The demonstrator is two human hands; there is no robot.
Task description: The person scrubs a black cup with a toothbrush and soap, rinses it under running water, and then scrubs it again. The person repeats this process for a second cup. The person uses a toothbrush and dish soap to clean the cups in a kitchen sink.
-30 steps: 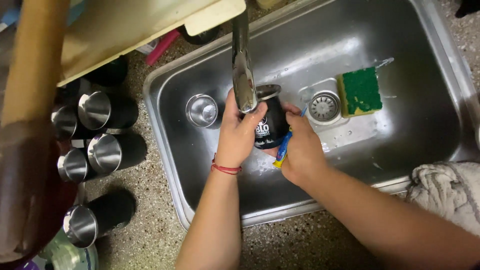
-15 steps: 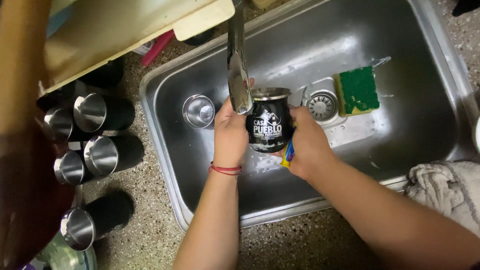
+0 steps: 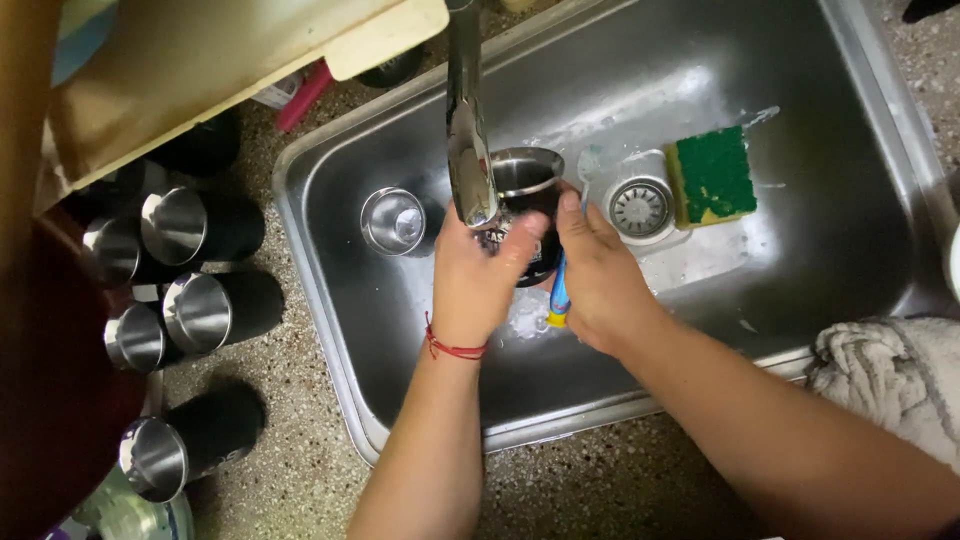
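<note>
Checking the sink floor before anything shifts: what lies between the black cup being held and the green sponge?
In the head view, the round drain strainer sits between the black cup and the green sponge, with soapy foam around it.

Green sponge [image 3: 712,178] by drain [image 3: 640,207] — black cups [image 3: 200,310] (countertop).

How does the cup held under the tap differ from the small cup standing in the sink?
The held cup is black outside with a flared steel rim, gripped by the left hand and right hand; the small cup is all steel and stands untouched. The held cup looks larger. Both are open-topped with shiny steel inside.
</note>
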